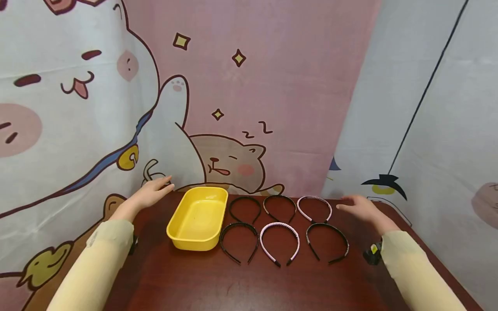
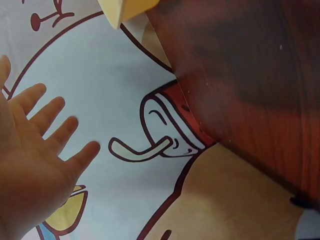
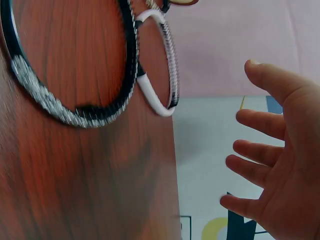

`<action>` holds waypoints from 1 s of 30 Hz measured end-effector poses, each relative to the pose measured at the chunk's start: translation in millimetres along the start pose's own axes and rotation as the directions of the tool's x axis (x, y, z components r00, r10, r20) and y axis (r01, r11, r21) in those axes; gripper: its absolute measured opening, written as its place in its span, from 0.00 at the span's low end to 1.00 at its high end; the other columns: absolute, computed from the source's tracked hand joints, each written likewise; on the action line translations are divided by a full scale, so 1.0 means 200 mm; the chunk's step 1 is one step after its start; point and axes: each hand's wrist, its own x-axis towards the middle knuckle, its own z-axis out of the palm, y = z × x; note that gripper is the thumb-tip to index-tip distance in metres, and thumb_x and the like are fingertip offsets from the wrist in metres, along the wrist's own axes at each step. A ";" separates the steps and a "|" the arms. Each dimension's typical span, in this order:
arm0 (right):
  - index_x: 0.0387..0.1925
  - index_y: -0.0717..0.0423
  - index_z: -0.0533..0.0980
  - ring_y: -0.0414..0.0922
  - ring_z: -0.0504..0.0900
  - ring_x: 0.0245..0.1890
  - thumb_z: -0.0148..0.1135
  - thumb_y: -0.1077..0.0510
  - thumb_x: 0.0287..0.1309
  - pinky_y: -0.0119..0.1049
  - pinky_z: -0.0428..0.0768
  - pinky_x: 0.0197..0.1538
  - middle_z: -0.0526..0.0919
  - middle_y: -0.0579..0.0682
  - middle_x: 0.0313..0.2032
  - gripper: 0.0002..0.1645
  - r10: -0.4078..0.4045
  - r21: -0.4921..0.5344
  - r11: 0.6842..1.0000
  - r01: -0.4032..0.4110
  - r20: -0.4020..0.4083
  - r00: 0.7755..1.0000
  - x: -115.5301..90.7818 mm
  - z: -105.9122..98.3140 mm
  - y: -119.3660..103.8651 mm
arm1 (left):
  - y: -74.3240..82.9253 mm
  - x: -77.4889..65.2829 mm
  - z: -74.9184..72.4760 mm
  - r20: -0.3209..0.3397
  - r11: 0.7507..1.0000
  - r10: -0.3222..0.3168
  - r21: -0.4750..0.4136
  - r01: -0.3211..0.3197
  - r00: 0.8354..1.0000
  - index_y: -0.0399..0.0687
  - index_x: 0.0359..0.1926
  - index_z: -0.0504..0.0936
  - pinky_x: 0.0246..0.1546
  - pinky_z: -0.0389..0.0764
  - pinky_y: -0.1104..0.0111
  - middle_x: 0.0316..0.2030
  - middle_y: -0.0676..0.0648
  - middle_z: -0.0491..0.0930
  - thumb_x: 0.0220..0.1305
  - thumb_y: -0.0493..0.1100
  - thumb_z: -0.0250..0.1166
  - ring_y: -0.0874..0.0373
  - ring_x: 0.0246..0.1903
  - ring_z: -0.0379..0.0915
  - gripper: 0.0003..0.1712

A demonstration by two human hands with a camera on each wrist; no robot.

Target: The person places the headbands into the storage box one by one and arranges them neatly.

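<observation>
My left hand (image 1: 149, 194) hovers left of a yellow plastic tray (image 1: 194, 245), fingers spread and holding nothing. Out to the right, my right hand (image 1: 363, 208) is also empty, its fingers loosely extended beside the headbands. These lie in two rows of three. At the back are a black headband (image 1: 244, 198), a dark patterned headband (image 1: 279, 196) and a pale pink headband (image 1: 314, 197). The front row has a black toothed headband (image 1: 239, 224), a pink wrapped headband (image 1: 279, 223) and a black headband with glittery ends (image 1: 326, 224), the last nearest my right hand.
Everything lies on a dark red-brown wooden table (image 1: 218, 289). A cartoon-printed curtain (image 1: 295, 108) hangs right behind the table and along both sides. In the left wrist view, a corner of the yellow tray (image 2: 122, 9) shows at the table's edge.
</observation>
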 end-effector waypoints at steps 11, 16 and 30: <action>0.60 0.69 0.70 0.67 0.71 0.55 0.57 0.40 0.65 0.59 0.74 0.50 0.72 0.72 0.57 0.38 0.122 0.107 0.987 -0.123 0.014 0.992 -0.13 0.06 -0.07 | -0.02 -0.04 0.10 0.004 0.992 -0.033 -0.120 0.033 0.999 0.31 0.71 0.58 0.61 0.58 0.40 0.67 0.28 0.59 0.75 0.59 0.45 0.31 0.65 0.54 0.39; 0.57 0.71 0.72 0.65 0.74 0.52 0.58 0.42 0.65 0.58 0.75 0.49 0.76 0.70 0.53 0.36 0.117 0.112 0.987 -0.115 -0.007 0.993 -0.16 0.10 -0.04 | -0.04 -0.07 0.16 0.064 0.967 -0.085 -0.234 0.097 0.994 0.32 0.72 0.55 0.45 0.78 0.48 0.66 0.27 0.60 0.74 0.60 0.48 0.35 0.54 0.71 0.41; 0.51 0.77 0.73 0.46 0.77 0.24 0.62 0.53 0.63 0.39 0.80 0.29 0.78 0.54 0.24 0.29 0.255 0.232 0.939 -0.252 0.017 0.967 -0.23 0.20 0.07 | -0.07 -0.13 0.25 0.099 0.896 -0.151 -0.407 0.179 0.983 0.28 0.68 0.61 0.31 0.82 0.60 0.48 0.32 0.77 0.71 0.50 0.58 0.51 0.32 0.77 0.36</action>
